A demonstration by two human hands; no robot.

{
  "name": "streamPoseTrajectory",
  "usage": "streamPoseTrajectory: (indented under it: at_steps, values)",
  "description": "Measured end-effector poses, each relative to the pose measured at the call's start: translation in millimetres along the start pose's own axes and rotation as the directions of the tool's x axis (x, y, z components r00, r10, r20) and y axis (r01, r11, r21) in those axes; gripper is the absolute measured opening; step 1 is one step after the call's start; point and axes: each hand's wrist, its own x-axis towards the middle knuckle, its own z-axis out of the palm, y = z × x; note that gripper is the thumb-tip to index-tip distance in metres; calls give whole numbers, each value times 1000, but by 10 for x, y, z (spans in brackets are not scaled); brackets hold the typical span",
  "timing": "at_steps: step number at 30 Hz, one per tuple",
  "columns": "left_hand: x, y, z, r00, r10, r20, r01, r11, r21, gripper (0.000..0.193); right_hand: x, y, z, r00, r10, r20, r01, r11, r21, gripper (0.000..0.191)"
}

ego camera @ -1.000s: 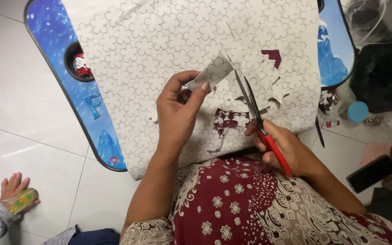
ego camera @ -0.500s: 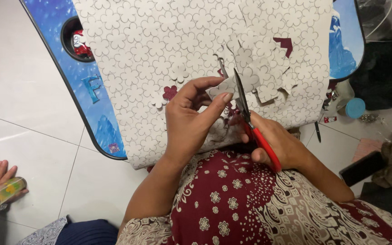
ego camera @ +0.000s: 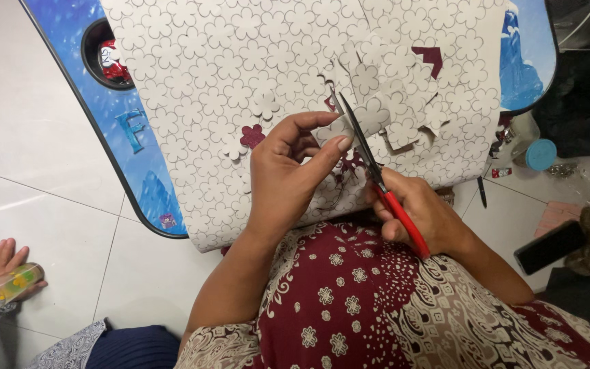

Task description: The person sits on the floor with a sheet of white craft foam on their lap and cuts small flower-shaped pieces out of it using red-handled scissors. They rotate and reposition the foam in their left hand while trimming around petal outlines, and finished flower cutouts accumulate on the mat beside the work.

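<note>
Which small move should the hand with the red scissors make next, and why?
Probably close the blades a little further along the flower outline. The right hand holds the red scissors with the tips at the edge of a paper flower, while the left hand pinches the patterned sheet just beside the blades.

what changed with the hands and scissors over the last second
The left hand curled further over the paper piece it pinches and drew in toward the scissors. The right hand kept its grip on the red handles, blades angled slightly differently. The flower-patterned sheet stayed on the blue board; another person's hand stays at lower left.
</note>
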Motion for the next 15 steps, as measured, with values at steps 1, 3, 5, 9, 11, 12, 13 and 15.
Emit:
streamPoseTrajectory:
  at_steps: [1, 3, 5, 9, 11, 12, 13, 15]
  values:
    - [4, -7, -2, 1000, -2, 3, 2, 1000, -4, 31, -9, 9, 2, 1000, 0, -14, 0, 1000, -2, 97]
    - [18, -23, -5, 1000, -4, 9, 5, 1000, -14, 31, -29, 32, 5, 999, -2, -40, 2, 1000, -7, 95]
    - [30, -41, -6, 1000, -20, 6, 20, 1000, -20, 32, -41, 66, 23, 998, 34, -58, -34, 999, 5, 94]
    - [71, -91, -19, 1000, -24, 15, 25, 999, -20, 31, -36, 161, 49, 995, 21, -97, -25, 999, -34, 89]
    - [83, -119, -28, 999, -51, 0, 51, 999, -9, 30, -27, 196, 55, 995, 29, -99, -35, 998, -54, 87]
    - [89, -137, -28, 998, -66, -4, 66, 998, -4, 30, -24, 205, 61, 994, 35, -102, -41, 997, -63, 86]
    - [96, -156, -24, 999, -53, 1, 53, 998, -26, 30, -23, 209, 65, 995, 42, -88, -44, 999, -23, 88]
    - [98, -187, -22, 1000, -28, 5, 29, 997, -66, 29, -12, 194, 80, 997, 51, -55, -48, 997, 60, 94]
